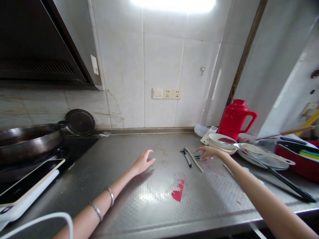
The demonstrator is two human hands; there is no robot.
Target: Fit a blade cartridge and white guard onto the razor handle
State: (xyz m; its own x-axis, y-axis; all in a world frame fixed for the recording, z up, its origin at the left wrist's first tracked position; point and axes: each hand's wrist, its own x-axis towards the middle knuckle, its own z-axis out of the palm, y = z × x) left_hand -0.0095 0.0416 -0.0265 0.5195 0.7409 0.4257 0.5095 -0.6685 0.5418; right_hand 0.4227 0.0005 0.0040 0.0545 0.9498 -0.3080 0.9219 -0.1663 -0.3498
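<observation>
My left hand (144, 162) hovers over the steel counter (119, 202), fingers and thumb apart, holding nothing. On the right, my right hand (207, 153) reaches in with its fingers spread and bent. Just by its fingertips is a small dark green piece (197, 157), too small to name; whether they touch it I cannot tell. Left of that hand lie a black and grey razor-like tool (186, 157) and a thin, pale curved strip (194, 160). Nearer the front, a torn red patch (178, 192) shows on the metal.
A red thermos flask (233, 119) stands behind stacked white bowls (221, 141) and plates with a ladle. At far right is a red basin (296, 159). To the left are a pan (30, 141) on the stove and a phone (30, 181) on a white stand. Sockets (167, 93) are on the wall.
</observation>
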